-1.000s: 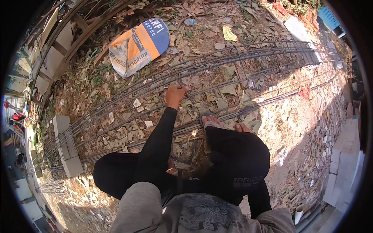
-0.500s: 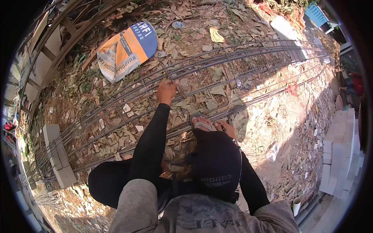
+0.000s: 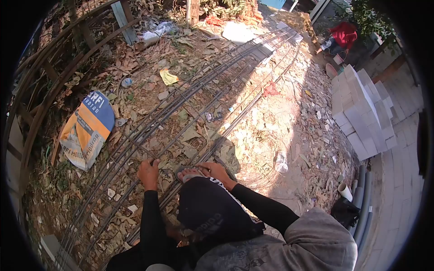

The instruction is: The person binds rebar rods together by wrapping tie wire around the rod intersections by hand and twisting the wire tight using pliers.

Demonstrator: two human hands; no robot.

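A long rebar cage (image 3: 205, 81) of thin steel bars and cross ties runs from the lower left to the far upper right, close above the ground. My left hand (image 3: 148, 175) is closed at a middle bar of it; what the fingers pinch is hidden. On the near bundle of bars, my right hand (image 3: 217, 172) has its fingers curled over the rebar (image 3: 216, 145), right beside my foot (image 3: 189, 172). That foot, in a sandal, rests against the same bars.
Concrete blocks (image 3: 361, 108) are stacked at right, with grey pipes (image 3: 364, 198) nearer me. A mortar bag (image 3: 88, 128) lies among dry leaves at left. Blocks (image 3: 54, 248) lie under the cage's near end. A person in red (image 3: 343, 35) bends at the far right.
My view has swung to the right, bringing the block stack and the person in red further into sight. My left hand is somewhat closer to my foot; my right hand stays beside it.
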